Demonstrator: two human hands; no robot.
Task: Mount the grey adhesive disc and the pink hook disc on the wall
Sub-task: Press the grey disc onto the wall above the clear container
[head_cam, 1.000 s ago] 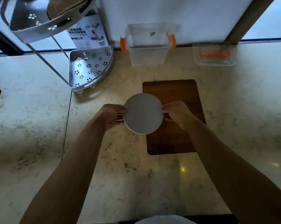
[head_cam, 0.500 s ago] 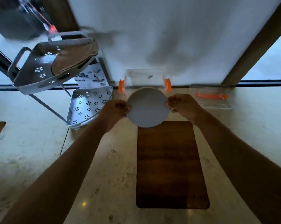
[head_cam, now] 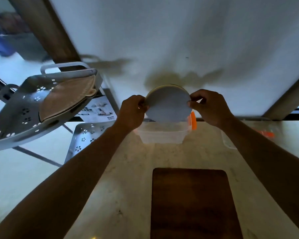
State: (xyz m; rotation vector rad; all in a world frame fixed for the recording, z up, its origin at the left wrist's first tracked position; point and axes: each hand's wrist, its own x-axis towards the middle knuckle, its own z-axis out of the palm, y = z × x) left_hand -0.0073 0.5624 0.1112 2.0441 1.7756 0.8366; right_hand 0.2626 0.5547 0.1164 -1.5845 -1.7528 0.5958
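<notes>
I hold a round grey adhesive disc (head_cam: 168,106) up in front of the white wall (head_cam: 179,40), its flat grey face toward me. A pale rim shows along its top edge, perhaps a second disc behind it; I cannot tell. My left hand (head_cam: 132,110) pinches the disc's left edge and my right hand (head_cam: 208,106) pinches its right edge. The disc hangs low on the wall, just above a clear plastic box. Whether it touches the wall is unclear. No pink hook disc can be made out.
A clear box with orange clips (head_cam: 162,133) stands on the marble counter (head_cam: 128,187) against the wall. A second clear container (head_cam: 229,140) lies to the right. A dark wooden board (head_cam: 191,202) lies near me. A grey corner shelf rack (head_cam: 42,104) stands left.
Both hands have raised the grey disc from above the wooden board up and forward to the wall. My view has tilted upward with it.
</notes>
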